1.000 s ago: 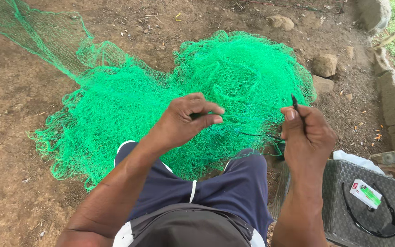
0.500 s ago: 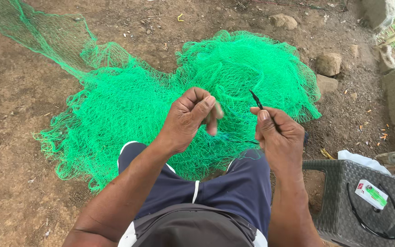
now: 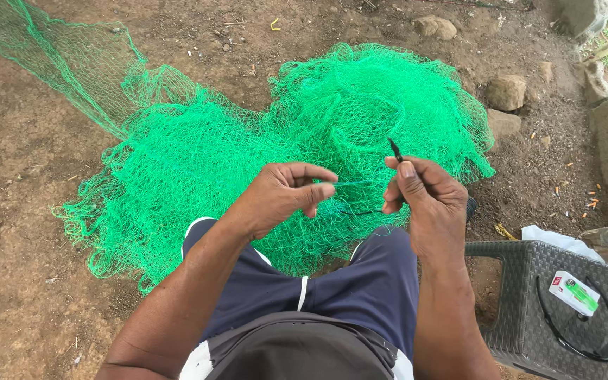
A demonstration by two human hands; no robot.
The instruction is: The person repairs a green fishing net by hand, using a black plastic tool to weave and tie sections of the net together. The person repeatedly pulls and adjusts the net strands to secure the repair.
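Head view: small white-green box (image 3: 574,293) on grey stool (image 3: 522,295).

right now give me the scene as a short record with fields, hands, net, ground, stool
left hand: left hand pinches a strand of the green net between thumb and fingers
right hand: right hand grips a thin dark netting needle, tip pointing up
net: heaped on the dirt ground in front of the knees, one length trailing to the upper left
stones: stones beyond the heap on the right
stool: grey woven stool at the right, with a small white box and dark glasses on it
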